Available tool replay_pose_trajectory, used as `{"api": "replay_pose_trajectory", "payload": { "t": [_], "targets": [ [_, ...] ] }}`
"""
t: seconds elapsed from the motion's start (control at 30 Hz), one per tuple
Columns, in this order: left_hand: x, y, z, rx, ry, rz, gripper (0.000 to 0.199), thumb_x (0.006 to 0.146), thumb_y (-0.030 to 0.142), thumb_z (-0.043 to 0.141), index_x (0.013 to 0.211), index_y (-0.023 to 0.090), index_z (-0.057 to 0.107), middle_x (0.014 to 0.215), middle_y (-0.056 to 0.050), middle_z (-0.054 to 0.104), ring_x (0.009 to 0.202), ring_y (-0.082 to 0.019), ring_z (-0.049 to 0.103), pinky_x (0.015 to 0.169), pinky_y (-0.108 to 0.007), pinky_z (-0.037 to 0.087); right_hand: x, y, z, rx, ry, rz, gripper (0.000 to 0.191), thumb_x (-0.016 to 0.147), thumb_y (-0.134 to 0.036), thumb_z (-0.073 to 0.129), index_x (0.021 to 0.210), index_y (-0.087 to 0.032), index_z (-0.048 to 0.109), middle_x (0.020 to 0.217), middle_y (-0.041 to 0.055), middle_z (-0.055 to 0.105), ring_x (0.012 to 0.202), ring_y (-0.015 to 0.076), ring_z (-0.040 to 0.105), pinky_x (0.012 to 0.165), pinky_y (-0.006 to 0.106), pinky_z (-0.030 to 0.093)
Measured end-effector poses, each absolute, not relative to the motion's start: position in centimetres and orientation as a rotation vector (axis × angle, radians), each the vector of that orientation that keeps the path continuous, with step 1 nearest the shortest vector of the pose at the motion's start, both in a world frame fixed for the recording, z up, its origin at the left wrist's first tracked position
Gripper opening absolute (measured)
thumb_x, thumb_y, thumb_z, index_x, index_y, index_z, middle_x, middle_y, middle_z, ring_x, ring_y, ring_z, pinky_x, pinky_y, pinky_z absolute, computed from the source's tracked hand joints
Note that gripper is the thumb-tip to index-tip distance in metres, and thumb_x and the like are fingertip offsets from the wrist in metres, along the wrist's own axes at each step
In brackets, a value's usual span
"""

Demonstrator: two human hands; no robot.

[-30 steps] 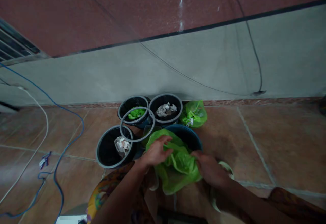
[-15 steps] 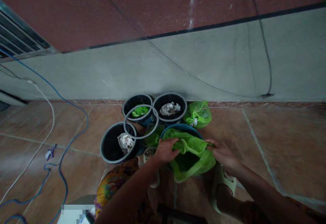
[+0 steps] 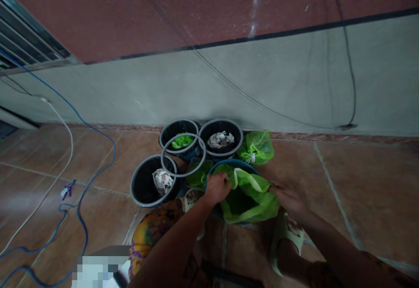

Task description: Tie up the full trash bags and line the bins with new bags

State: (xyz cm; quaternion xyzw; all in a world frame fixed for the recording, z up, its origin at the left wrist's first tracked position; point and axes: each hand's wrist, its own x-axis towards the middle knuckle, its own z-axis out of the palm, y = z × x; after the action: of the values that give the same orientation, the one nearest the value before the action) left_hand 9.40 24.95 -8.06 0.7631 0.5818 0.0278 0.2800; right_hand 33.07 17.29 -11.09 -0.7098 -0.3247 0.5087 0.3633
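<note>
A bright green plastic bag [image 3: 255,211] lies open-mouthed in a blue bin [image 3: 237,162], its edge spread over the rim. My left hand [image 3: 218,189] is closed on the bag's left edge. On the opposite side my right hand [image 3: 288,198] grips the bag's right edge; its fingertips are partly hidden and a little blurred. Behind the bin, against the wall, sits a tied green bag [image 3: 257,148]. A loose grey ring [image 3: 204,157] leans across the neighbouring bins to the left.
Dark-lined bins stand close by: one with crumpled paper [image 3: 241,142] at the back, one with green plastic [image 3: 161,136], and one with paper [image 3: 131,187] at left. A blue cable [image 3: 113,148] and a white cable [image 3: 71,142] cross the tiles. My sandalled feet flank the bin.
My left hand has curled more tightly around the bag's edge. The bag's near rim has risen slightly and its mouth has changed shape. The view has shifted a little.
</note>
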Motion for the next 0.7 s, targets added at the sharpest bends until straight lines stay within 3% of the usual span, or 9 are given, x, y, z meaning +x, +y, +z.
{"api": "replay_pose_trajectory", "payload": {
  "t": [0.07, 0.17, 0.27, 0.33, 0.43, 0.57, 0.63, 0.7],
  "targets": [
    [8.9, 26.0, -7.6, 1.916, 1.696, 0.163, 0.019, 0.085, 0.02, 0.049, 0.087, 0.019, 0.068, 0.09, -0.005, 0.073, 0.088, -0.018, 0.065, 0.086, -0.031, 0.045, 33.8, 17.6, -11.1, -2.04, -1.039, 1.21, 0.028, 0.073, -0.029, 0.051, 0.086, -0.016, 0.072, 0.077, 0.0092, 0.073, 0.073, 0.0246, 0.069, 0.068, 0.034, 0.052],
    [8.1, 27.1, -7.4, 1.756, 1.797, 0.262, 0.02, 0.086, 0.02, 0.047, 0.077, 0.018, 0.065, 0.076, -0.003, 0.068, 0.074, -0.015, 0.061, 0.073, -0.026, 0.042, 33.6, 18.0, -10.3, -2.374, -1.354, 0.934, 0.041, 0.076, -0.02, 0.048, 0.111, -0.012, 0.068, 0.093, 0.0154, 0.073, 0.087, 0.0291, 0.069, 0.076, 0.038, 0.051],
    [8.0, 27.2, -7.7, 1.693, 1.744, 0.321, 0.016, 0.081, 0.018, 0.049, 0.068, 0.019, 0.058, 0.066, 0.001, 0.058, 0.067, -0.013, 0.053, 0.066, -0.025, 0.037, 32.1, 18.1, -9.1, -2.254, -1.59, 0.599, 0.06, 0.077, -0.022, 0.051, 0.136, -0.011, 0.051, 0.125, 0.0202, 0.063, 0.115, 0.0341, 0.059, 0.094, 0.045, 0.048],
    [8.3, 26.9, -7.8, 1.658, 1.636, 0.359, 0.016, 0.078, 0.016, 0.049, 0.063, 0.019, 0.053, 0.061, 0.003, 0.049, 0.062, -0.011, 0.046, 0.062, -0.024, 0.033, 31.0, 18.1, -8.4, -2.044, -1.69, 0.515, 0.069, 0.077, -0.027, 0.054, 0.143, -0.015, 0.04, 0.135, 0.0178, 0.056, 0.125, 0.033, 0.052, 0.102, 0.047, 0.045],
    [8.7, 26.3, -7.5, 1.573, 1.359, 0.409, 0.018, 0.075, 0.017, 0.046, 0.057, 0.02, 0.043, 0.057, 0.006, 0.036, 0.057, -0.009, 0.037, 0.056, -0.023, 0.028, 30.1, 18.7, -7.8, -1.943, -1.721, 0.525, 0.076, 0.078, -0.035, 0.058, 0.147, -0.018, 0.032, 0.138, 0.0167, 0.052, 0.128, 0.0329, 0.05, 0.105, 0.049, 0.044],
    [8.6, 25.8, -6.7, 1.451, 1.001, 0.339, 0.014, 0.071, 0.019, 0.044, 0.058, 0.02, 0.04, 0.057, 0.006, 0.033, 0.056, -0.009, 0.034, 0.054, -0.023, 0.027, 30.9, 20.0, -7.8, -1.992, -1.721, 0.509, 0.081, 0.076, -0.036, 0.06, 0.148, -0.017, 0.031, 0.146, 0.0169, 0.046, 0.134, 0.034, 0.044, 0.106, 0.048, 0.042],
    [8.5, 25.9, -6.6, 1.466, 0.946, 0.294, 0.015, 0.071, 0.019, 0.043, 0.057, 0.02, 0.04, 0.058, 0.005, 0.034, 0.057, -0.009, 0.035, 0.055, -0.023, 0.03, 31.5, 20.6, -7.7, -1.96, -1.761, 0.561, 0.074, 0.075, -0.032, 0.059, 0.145, -0.02, 0.038, 0.141, 0.0132, 0.053, 0.129, 0.0304, 0.05, 0.102, 0.044, 0.045],
    [8.5, 26.1, -6.7, 1.549, 1.016, 0.331, 0.014, 0.075, 0.02, 0.044, 0.061, 0.019, 0.045, 0.063, 0.004, 0.042, 0.062, -0.011, 0.042, 0.062, -0.023, 0.037, 31.7, 20.9, -7.5, -1.919, -1.812, 0.709, 0.053, 0.078, -0.031, 0.055, 0.131, -0.022, 0.055, 0.121, 0.0086, 0.067, 0.109, 0.0252, 0.063, 0.091, 0.037, 0.049]
  ]
}}
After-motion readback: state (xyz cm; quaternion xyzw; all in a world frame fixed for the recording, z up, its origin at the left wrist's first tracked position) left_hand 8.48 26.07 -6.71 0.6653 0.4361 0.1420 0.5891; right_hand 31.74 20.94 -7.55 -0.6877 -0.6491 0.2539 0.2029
